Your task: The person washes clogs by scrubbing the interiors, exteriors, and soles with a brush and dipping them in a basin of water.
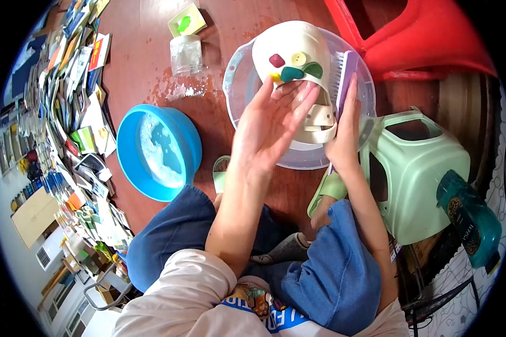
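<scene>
A white clog point(291, 42) with colourful charms on its toe is tilted over a translucent basin point(298, 160). My left hand point(278, 121) has its palm turned up and its fingers stretched out at the clog's opening, the thumb beside a yellow charm. My right hand point(346, 132) holds a purple brush point(347, 78) along the clog's right side, white bristles facing the clog. Part of that grip is hidden behind the brush. The clog's strap point(320, 116) hangs between my two hands.
A blue basin point(188, 135) with sudsy water stands left. Beyond are a clear container point(186, 55) with spilled white powder and a small box point(194, 20). At right are a red chair point(427, 42), a green stool point(419, 163) and a teal bottle point(469, 216). Books point(81, 112) line the far left.
</scene>
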